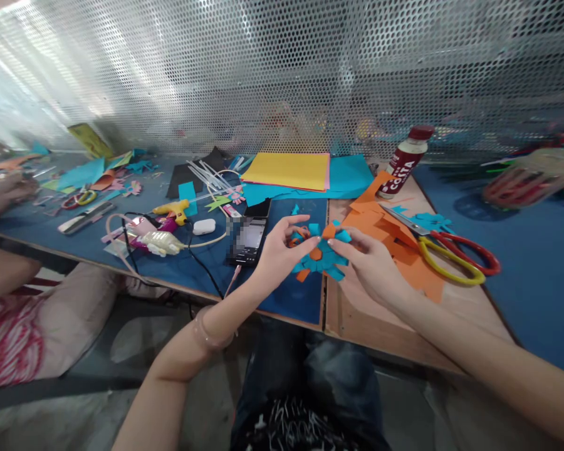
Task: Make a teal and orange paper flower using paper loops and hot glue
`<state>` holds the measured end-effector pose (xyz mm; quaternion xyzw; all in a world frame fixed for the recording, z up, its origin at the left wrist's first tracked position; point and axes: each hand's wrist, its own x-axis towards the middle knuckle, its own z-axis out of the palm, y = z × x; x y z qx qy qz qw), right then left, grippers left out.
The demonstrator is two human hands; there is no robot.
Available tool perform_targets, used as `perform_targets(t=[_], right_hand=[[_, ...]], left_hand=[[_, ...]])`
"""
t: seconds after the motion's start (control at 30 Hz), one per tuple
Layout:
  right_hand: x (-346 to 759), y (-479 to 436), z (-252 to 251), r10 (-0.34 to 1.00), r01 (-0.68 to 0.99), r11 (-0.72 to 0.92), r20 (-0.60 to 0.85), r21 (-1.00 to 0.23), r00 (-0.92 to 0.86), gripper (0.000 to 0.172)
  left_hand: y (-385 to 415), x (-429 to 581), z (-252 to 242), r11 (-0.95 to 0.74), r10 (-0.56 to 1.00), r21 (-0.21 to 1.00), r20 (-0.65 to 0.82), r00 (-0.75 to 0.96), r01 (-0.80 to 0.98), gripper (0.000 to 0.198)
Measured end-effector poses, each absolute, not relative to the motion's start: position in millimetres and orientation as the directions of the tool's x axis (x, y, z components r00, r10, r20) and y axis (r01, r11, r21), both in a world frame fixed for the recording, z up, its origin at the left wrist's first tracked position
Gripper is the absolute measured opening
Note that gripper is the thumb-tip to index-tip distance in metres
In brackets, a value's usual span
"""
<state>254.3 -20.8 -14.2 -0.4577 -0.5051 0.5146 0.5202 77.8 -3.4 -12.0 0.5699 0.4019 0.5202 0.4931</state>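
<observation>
Between my two hands, above the table's near edge, is a blue and orange paper flower with cut petals and an orange piece at its middle. My left hand pinches the flower's left side between thumb and fingers. On the other side, my right hand grips the flower's right edge, thumb on top. The fingers partly cover the petals. Orange paper sheets lie just beyond my right hand. Scissors with red and yellow handles rest on them. A phone is left of my left hand.
A bottle stands behind the orange paper. Yellow paper lies over blue sheets at the back. Left are a yellow glue gun, a white earbud case, cables and a power strip. Another person's hand is far left.
</observation>
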Motion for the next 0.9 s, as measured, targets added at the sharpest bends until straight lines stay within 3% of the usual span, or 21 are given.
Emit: perform_targets(t=[0.2, 0.4, 0.6, 0.7, 0.77, 0.83, 0.9], right_hand=[[253, -22, -16, 0.996, -0.005, 0.016, 0.017, -1.000, -0.092, 0.039], [256, -19, -20, 0.988, -0.137, -0.007, 0.014, -0.990, -0.152, 0.036], [257, -18, -25, 0.993, -0.235, -0.046, -0.018, -0.971, -0.118, 0.029], [259, -18, -28, 0.992, -0.222, -0.084, -0.059, -0.972, -0.115, 0.033], [260, -18, -31, 0.990, -0.178, -0.117, -0.102, -0.977, -0.093, 0.038], [259, -17, -33, 0.988, -0.146, -0.144, -0.134, -0.979, -0.075, 0.041], [256, -16, -33, 0.988, -0.116, -0.120, -0.107, -0.986, -0.114, 0.039]], left_hand=[[-1, 77, -12, -0.115, 0.988, 0.979, 0.130, 0.080, -0.170, 0.044], [1, 74, -9, -0.039, 0.993, 0.977, 0.061, 0.098, -0.211, 0.045], [-9, 68, -16, -0.021, 0.978, 0.996, 0.039, 0.206, -0.087, 0.068], [-24, 54, -20, -0.155, 0.968, 0.988, 0.149, 0.201, 0.013, 0.070], [-34, 34, -22, -0.338, 0.937, 0.921, 0.308, 0.166, 0.195, 0.062], [-40, 9, -25, -0.484, 0.859, 0.711, 0.496, 0.124, 0.511, 0.048], [-39, -18, -28, -0.473, 0.802, 0.487, 0.583, 0.130, 0.734, 0.034]])
